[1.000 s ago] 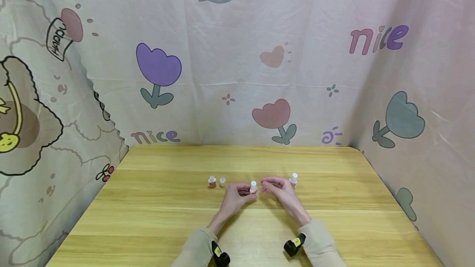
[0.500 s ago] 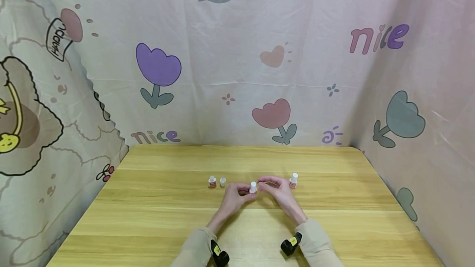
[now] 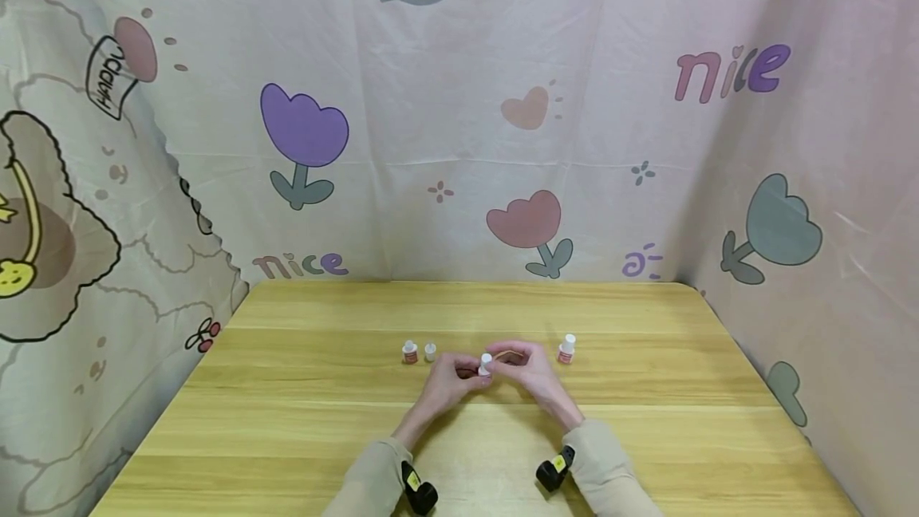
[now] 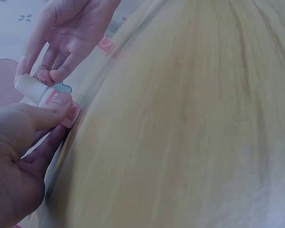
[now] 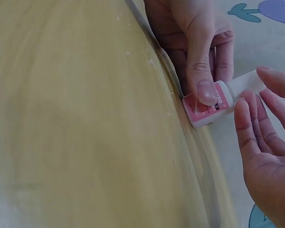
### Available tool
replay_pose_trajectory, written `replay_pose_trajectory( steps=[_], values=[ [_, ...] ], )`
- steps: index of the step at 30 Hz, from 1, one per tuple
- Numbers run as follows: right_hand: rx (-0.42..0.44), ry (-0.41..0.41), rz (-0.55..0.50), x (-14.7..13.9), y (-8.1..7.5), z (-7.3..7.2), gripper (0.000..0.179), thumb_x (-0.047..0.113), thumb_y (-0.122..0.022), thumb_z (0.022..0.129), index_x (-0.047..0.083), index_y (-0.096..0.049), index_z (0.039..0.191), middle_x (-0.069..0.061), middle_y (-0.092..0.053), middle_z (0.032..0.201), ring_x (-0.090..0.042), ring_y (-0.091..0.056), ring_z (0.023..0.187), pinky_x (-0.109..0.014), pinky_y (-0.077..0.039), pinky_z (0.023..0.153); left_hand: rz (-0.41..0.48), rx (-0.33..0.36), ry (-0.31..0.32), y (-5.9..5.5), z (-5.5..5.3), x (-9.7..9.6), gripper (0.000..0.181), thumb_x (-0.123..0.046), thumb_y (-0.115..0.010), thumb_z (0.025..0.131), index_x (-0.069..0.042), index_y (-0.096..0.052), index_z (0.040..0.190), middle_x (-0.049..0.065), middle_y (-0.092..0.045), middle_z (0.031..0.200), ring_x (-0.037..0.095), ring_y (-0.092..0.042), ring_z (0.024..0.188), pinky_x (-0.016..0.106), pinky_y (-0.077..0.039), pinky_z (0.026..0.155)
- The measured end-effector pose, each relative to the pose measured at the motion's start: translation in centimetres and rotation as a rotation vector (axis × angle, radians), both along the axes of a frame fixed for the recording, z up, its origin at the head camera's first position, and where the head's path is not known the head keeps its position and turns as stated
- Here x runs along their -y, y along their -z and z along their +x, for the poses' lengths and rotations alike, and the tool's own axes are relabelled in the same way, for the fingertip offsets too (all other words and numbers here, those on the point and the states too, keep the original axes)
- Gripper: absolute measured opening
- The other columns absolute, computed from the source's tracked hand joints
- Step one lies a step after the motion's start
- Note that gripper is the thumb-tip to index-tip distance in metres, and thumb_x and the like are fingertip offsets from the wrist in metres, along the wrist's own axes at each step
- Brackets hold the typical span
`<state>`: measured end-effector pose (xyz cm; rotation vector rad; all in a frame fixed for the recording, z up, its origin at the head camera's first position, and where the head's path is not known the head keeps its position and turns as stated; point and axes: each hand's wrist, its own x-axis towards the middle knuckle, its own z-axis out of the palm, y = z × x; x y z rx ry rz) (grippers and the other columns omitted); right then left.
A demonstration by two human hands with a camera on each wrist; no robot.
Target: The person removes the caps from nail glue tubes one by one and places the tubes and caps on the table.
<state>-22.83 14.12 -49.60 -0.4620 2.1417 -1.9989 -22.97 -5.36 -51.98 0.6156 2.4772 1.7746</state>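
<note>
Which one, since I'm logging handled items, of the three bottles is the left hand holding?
The middle bottle: the left hand grips its body. The leftmost bottle and the rightmost bottle each stand on the table, with no hand on them.

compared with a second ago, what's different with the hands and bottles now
The right hand moved left and now reaches the cap of the held bottle; whether it pinches it is unclear. The left hand keeps its hold on that bottle. The left bottle, right bottle and loose white cap stayed put.
</note>
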Motion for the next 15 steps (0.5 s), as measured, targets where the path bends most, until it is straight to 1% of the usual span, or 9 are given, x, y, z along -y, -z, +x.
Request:
replay_pose_trajectory(
  steps=[3,9,10,11,15],
  values=[
    [-0.003,-0.014,0.012,0.3,0.0,-0.1,0.037,0.008,-0.076,0.087,-0.010,-0.065,0.118,-0.029,-0.072,0.107,-0.011,-0.071,0.086,-0.030,-0.058,0.083,-0.009,-0.016,0.006,-0.1,-0.1,0.2,0.015,-0.006,-0.080,0.084,0.000,-0.078,0.098,0.017,-0.078,0.090,0.007,-0.069,0.077,0.016,-0.054,0.069],
    [-0.019,-0.014,0.026,1.0,-0.1,-0.3,0.033,0.008,-0.078,0.085,-0.009,-0.066,0.111,-0.018,-0.074,0.097,-0.009,-0.069,0.080,-0.024,-0.056,0.076,-0.023,-0.016,0.010,-0.2,-0.1,0.7,0.016,-0.008,-0.080,0.084,0.000,-0.078,0.098,0.016,-0.078,0.093,0.002,-0.067,0.077,0.016,-0.054,0.071],
    [-0.021,-0.008,0.031,1.1,0.0,-0.4,0.032,0.007,-0.079,0.085,-0.009,-0.066,0.110,-0.017,-0.074,0.095,-0.008,-0.068,0.078,-0.022,-0.055,0.074,-0.022,-0.010,0.011,-0.3,-0.1,0.7,0.017,-0.008,-0.081,0.084,0.000,-0.078,0.098,0.016,-0.078,0.093,0.002,-0.067,0.078,0.016,-0.054,0.071],
    [-0.019,-0.005,0.033,1.3,-0.4,-0.2,0.032,0.005,-0.078,0.085,-0.009,-0.065,0.109,-0.017,-0.073,0.094,-0.008,-0.067,0.077,-0.022,-0.055,0.073,-0.019,-0.004,0.011,-0.2,-0.2,0.7,0.017,-0.008,-0.081,0.084,0.000,-0.078,0.099,0.016,-0.078,0.094,0.003,-0.067,0.078,0.016,-0.054,0.071],
    [-0.058,0.029,0.078,1.6,-0.3,-0.3,0.030,0.004,-0.080,0.083,-0.010,-0.065,0.104,-0.017,-0.071,0.089,-0.006,-0.064,0.071,-0.020,-0.053,0.066,-0.011,0.006,0.012,-0.1,-0.2,0.8,0.018,-0.009,-0.082,0.083,-0.001,-0.078,0.099,0.016,-0.078,0.094,0.004,-0.067,0.078,0.016,-0.054,0.070]
  ],
)
